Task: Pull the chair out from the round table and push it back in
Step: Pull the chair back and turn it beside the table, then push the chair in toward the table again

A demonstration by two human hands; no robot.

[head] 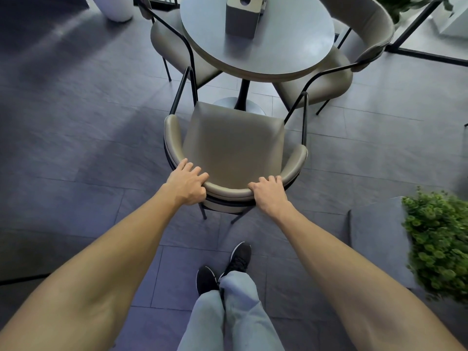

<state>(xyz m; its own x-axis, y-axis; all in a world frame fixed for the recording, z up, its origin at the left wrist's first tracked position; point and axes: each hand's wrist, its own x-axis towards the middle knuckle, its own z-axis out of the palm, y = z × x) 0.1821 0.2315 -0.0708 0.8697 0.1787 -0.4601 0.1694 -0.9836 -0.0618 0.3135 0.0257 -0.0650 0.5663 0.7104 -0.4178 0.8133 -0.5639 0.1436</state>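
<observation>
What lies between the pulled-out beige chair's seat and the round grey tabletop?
In the head view, only bare floor tiles, the table's black pedestal and its round base.

Dark grey stone-tile floor (pixel 83 138) catching pale streaks of light; two spare taupe padded chairs (pixel 174 46) standing by; green leafy shrub (pixel 438 239) sitting right; white rounded planter (pixel 114 7) standing upper left.

No readable text, label, brand, number or sign can be made out anywhere in the view. The grey block (pixel 242 17) standing on the far surface (pixel 278 51) bears no lettering that can be read, and no markings are seen on the dark shoes (pixel 222 269) near the bottom of the view.
</observation>
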